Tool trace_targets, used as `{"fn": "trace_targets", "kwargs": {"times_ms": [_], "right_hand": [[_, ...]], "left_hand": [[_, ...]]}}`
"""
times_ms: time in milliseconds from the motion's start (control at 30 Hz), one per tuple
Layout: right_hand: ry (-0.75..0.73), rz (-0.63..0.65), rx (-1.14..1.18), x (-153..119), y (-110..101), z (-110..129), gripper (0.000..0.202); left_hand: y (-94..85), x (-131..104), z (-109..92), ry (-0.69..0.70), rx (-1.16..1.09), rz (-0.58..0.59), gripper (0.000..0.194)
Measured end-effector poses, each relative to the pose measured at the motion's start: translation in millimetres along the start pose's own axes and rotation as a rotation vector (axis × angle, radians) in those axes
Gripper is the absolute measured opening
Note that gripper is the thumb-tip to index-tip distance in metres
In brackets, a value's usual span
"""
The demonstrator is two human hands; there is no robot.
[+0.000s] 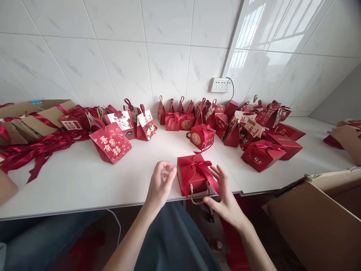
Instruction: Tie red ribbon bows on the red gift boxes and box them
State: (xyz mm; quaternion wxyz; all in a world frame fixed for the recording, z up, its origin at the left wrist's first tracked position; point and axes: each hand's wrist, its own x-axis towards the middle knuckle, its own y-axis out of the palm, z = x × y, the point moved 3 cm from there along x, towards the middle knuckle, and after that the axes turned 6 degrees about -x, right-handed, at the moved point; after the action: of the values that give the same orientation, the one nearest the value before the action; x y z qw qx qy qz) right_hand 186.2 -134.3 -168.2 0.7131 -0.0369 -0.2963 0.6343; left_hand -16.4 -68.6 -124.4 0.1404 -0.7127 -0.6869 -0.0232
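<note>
A red gift box (186, 180) with a satin ribbon bow (197, 164) on top stands at the table's front edge. Its twisted gold cord handle (197, 202) hangs over that edge on my side. Beside the box's left face is my left hand (160, 182), fingers loosely curled with a gap inside and nothing held. My right hand (225, 199) is at the right side, fingers spread, close to the ribbon tail and the cord; whether it touches them I cannot tell. Just behind sits another bowed red box (201, 136) with a round gold pattern.
Several red gift boxes (180, 121) line the wall, with more at the right (262, 155). Left are loose ribbons (42, 146) and a cardboard box (42, 126). A large carton (318, 210) stands at lower right. Other people's hand (345, 135) and arm (7, 188) show at the sides.
</note>
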Motion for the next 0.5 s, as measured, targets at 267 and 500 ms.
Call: {"fn": "trace_targets", "kwargs": {"times_ms": [267, 500], "right_hand": [[-0.144, 0.307, -0.021, 53.8, -23.0, -16.2, 0.112], [-0.146, 0.318, -0.027, 65.2, -6.8, -1.1, 0.11]], "left_hand": [[14.1, -3.5, -21.6, -0.133, 0.163, 0.017, 0.032], [11.2, -15.0, -28.9, -0.164, 0.22, 0.143, 0.034]]}}
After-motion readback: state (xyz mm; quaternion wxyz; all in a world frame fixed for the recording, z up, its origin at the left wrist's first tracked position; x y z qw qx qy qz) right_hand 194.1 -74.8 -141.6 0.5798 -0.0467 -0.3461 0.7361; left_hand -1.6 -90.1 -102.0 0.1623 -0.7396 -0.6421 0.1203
